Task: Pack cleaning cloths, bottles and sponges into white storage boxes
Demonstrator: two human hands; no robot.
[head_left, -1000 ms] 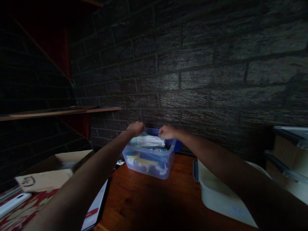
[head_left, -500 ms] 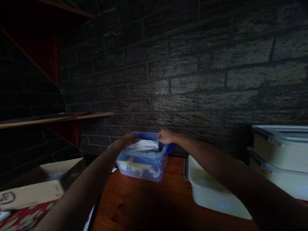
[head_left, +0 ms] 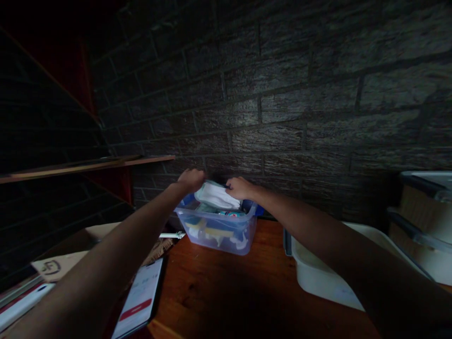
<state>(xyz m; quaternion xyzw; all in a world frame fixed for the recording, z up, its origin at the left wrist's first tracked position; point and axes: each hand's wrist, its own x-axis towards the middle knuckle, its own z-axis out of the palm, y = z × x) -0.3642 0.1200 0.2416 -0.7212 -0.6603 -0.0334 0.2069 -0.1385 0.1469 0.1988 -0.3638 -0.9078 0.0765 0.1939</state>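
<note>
A see-through bluish plastic tub (head_left: 216,237) stands on the wooden tabletop by the brick wall. Over its opening, a white folded cloth bundle (head_left: 219,196), seemingly in clear wrapping, tilts upward at its left end. My left hand (head_left: 191,180) is closed at the bundle's upper left corner. At its right edge, my right hand (head_left: 239,188) grips with bent fingers. Below the bundle, a pack with a teal and red print (head_left: 231,213) shows in the tub. Yellow and white items are visible blurrily through the tub's front wall.
To the right is a white open bin (head_left: 326,282), with stacked lidded bins (head_left: 425,226) beyond it. At left are a cardboard box (head_left: 58,266), a phone with a lit screen (head_left: 139,299) and a wall shelf (head_left: 88,168). Wooden tabletop (head_left: 208,292) lies in front of the tub.
The white cloth bundle has come up out of the tub, its left end raised between both hands. My left hand rose from inside the tub. The view shifted, bringing the phone into sight.
</note>
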